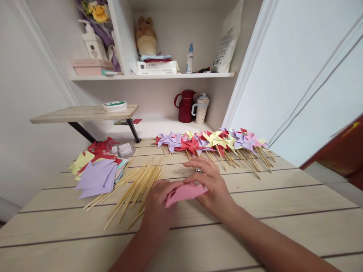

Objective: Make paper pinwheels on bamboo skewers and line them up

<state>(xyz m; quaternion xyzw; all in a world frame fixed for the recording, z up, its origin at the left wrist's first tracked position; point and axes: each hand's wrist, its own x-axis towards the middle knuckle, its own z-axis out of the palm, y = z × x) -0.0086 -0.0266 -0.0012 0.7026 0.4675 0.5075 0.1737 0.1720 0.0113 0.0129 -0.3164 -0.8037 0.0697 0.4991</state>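
Note:
A piece of pink paper (185, 193), bent or partly folded, is held just above the table between my two hands. My left hand (160, 200) pinches its left end with the fingers closed. At the right end, my right hand (211, 185) grips the paper, its upper fingers stretched out over it and a silver ring on one. To the left lie loose thin wooden sticks (138, 185). Beyond my right hand, several finished paper pinwheels (215, 139) on sticks lie in a heap. A tiny round bead (183, 172) rests near my right fingertips.
Purple paper sheets (98, 177) lie at the left, with red and yellow pieces (85, 160) behind them and a clear container (124, 149). A small raised stand (62, 114) bears a round white tub (115, 106). A red jug (186, 107) and a cup (202, 109) stand behind.

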